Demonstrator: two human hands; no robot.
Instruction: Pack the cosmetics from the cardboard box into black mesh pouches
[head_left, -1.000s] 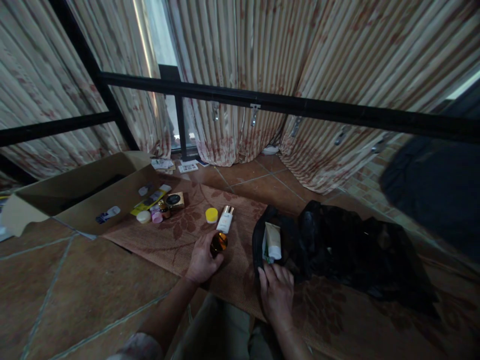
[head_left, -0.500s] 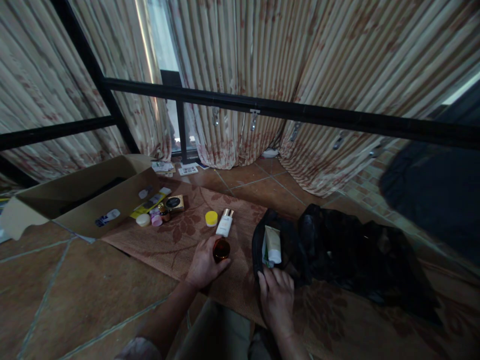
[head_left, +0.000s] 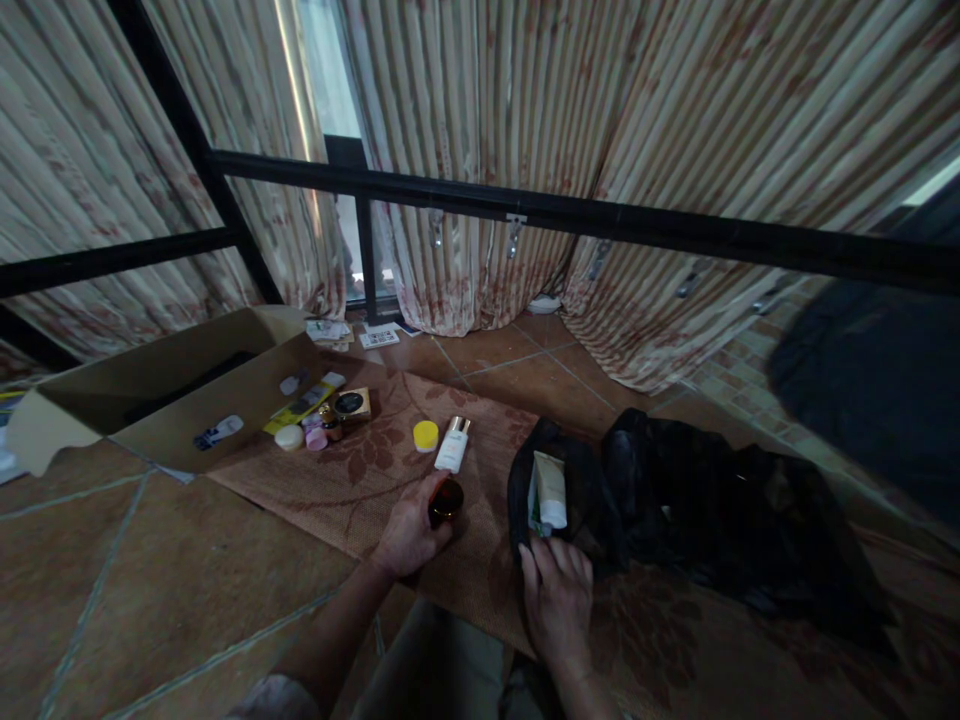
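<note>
An amber jar point(head_left: 447, 498) is gripped in my left hand point(head_left: 409, 530), its round top facing me, just above the patterned mat point(head_left: 367, 500). Beyond it lie a white bottle with a gold cap point(head_left: 452, 447) and a yellow lid point(head_left: 425, 435). My right hand point(head_left: 559, 598) has its fingers curled over the near rim of a black plastic bag point(head_left: 520, 490). In that bag's mouth, right by those fingertips, rest a cream-coloured tube with a white cap point(head_left: 551, 490) and a greenish item partly hidden beneath it.
On the left stands an open cardboard box point(head_left: 217, 400) with a dark item inside. Small cosmetics, including a pink jar point(head_left: 316, 438) and a gold-edged box point(head_left: 352, 405), sit beside it. More black plastic point(head_left: 720, 520) spreads rightward. A black metal rail point(head_left: 465, 192) crosses before the curtains.
The amber jar has tilted slightly in my left hand. My right hand stays at the bag's rim. The whole view has shifted a little.
</note>
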